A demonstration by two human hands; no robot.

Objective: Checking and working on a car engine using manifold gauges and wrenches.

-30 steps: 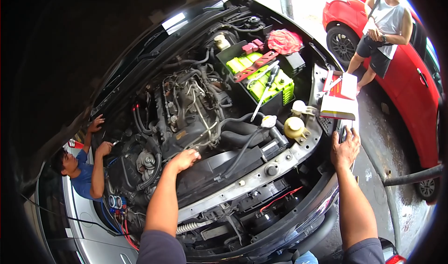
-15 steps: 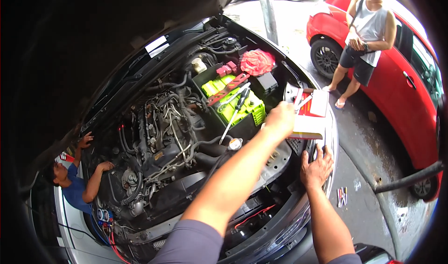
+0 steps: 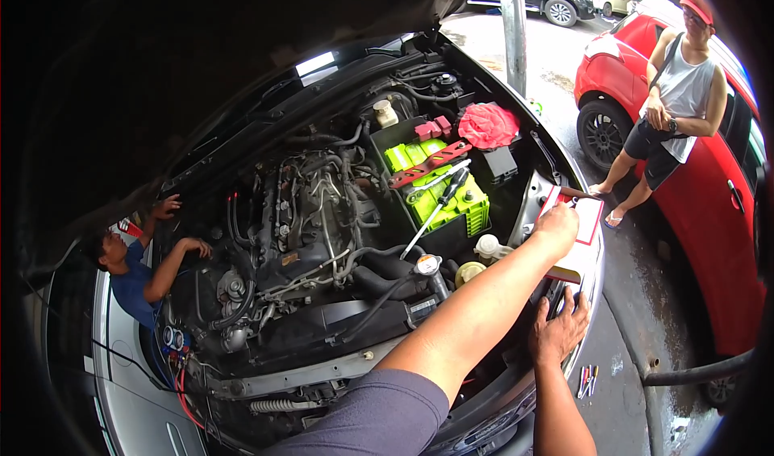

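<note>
My left hand (image 3: 556, 229) is closed over a red and white box (image 3: 582, 250) on the front corner of the car. A thin pale strip shows beside its fingers; what they grip is hidden. My right hand (image 3: 559, 327) lies with fingers spread on the car's front edge, just below the box. To the left stands a lime-green car battery (image 3: 461, 206) with a red bracket (image 3: 431, 164) across it. A ratchet wrench (image 3: 435, 179) and a black-handled screwdriver (image 3: 440, 206) rest on the battery, the screwdriver's long shaft slanting toward the radiator cap (image 3: 428, 264).
A crumpled red cloth (image 3: 488, 125) lies behind the battery. The raised hood (image 3: 201, 53) hangs overhead. At the left a person in blue (image 3: 133, 283) reaches into the engine bay near gauges (image 3: 173, 339). Another person (image 3: 681, 93) stands by a red car (image 3: 685, 214). Several tools (image 3: 588, 381) lie on the ground.
The view has shifted, so the scene sits further right. My left hand has moved right and farther over the box. My right hand stays spread on the car's edge.
</note>
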